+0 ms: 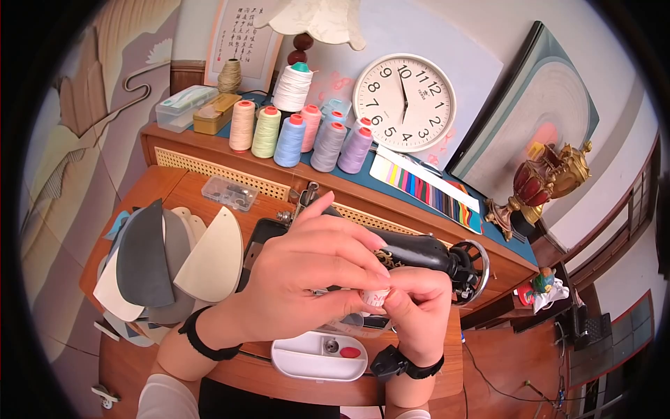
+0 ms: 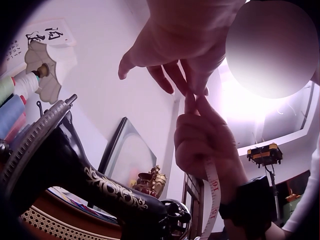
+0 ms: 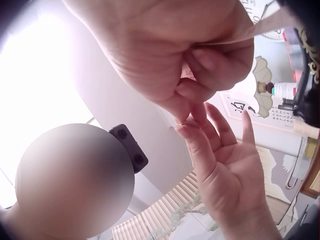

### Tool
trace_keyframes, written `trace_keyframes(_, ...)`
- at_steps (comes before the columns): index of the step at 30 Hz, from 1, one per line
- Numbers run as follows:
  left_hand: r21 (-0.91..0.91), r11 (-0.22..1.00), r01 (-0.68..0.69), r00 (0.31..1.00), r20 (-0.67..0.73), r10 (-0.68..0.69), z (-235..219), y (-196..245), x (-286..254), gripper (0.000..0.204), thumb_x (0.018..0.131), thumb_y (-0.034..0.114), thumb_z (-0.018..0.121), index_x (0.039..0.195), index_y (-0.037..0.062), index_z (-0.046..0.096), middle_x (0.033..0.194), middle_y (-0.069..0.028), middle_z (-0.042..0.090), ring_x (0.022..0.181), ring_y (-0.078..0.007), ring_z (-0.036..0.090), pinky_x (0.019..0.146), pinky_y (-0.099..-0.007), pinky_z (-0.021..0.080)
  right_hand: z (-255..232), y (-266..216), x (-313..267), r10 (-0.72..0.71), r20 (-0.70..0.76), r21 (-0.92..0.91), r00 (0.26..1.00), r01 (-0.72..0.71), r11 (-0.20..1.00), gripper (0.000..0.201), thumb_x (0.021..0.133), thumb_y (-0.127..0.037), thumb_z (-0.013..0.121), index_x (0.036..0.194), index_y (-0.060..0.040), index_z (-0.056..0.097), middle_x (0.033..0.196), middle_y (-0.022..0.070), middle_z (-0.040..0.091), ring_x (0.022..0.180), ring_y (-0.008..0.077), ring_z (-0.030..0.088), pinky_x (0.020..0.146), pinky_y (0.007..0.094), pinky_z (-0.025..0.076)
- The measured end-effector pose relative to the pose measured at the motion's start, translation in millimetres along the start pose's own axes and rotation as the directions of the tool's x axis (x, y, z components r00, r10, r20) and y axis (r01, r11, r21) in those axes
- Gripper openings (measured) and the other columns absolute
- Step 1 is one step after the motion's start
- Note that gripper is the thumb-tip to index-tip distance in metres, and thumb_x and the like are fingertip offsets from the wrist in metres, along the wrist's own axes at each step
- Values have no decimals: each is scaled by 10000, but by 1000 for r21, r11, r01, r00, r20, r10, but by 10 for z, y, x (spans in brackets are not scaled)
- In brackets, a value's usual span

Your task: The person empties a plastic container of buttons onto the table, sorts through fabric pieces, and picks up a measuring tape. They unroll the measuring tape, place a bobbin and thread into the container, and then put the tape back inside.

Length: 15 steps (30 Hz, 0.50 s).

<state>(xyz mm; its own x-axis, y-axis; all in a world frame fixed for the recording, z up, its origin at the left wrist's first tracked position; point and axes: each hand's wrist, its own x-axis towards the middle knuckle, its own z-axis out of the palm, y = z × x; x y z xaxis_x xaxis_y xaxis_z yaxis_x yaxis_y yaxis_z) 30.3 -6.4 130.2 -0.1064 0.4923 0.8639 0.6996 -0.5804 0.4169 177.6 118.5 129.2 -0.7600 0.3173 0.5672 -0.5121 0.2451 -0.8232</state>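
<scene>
A white measuring tape with red numbers [image 1: 375,298] is between my two hands in the head view. My left hand [image 1: 307,269] pinches it between thumb and index finger, the other fingers spread. Curled around the tape is my right hand [image 1: 422,304], its thumb and forefinger meeting the left fingertips. In the left wrist view a length of the tape [image 2: 213,187] hangs below the right fist. Behind the hands stands a black sewing machine [image 1: 412,250] with gold ornament, partly hidden by them. Below them lies a white tray [image 1: 293,364] holding a metal bobbin-like part and a red oval piece.
Leather pieces [image 1: 145,258] in grey, cream and white pile up at the left. A clear parts box [image 1: 229,193] sits behind them. Thread spools [image 1: 288,142], a colour card [image 1: 419,188] and a clock [image 1: 405,103] line the back shelf. The machine's handwheel [image 1: 481,272] stands at the right.
</scene>
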Motion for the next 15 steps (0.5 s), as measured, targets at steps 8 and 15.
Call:
trace_keyframes(8, 186, 981, -55, 998, -13, 58, 46, -10, -5, 204, 700, 169, 801, 885, 187, 718, 938, 18, 685, 990, -216, 622, 1090, -554, 246, -34, -27, -3, 152, 118, 229, 981, -176, 957, 215, 900, -32, 615, 1092, 61, 640, 967, 132, 686, 810, 135, 646, 716, 235, 517)
trace_keyframes(15, 436, 894, -108, 993, 13, 114, 55, 47, -3, 159, 717, 178, 767, 866, 175, 709, 908, 49, 666, 973, -163, 619, 1095, -595, 218, -18, -63, 0, 108, -37, 0, 993, -108, 994, 204, 832, 15, 683, 1033, 52, 673, 926, 104, 698, 793, 103, 631, 696, 202, 503)
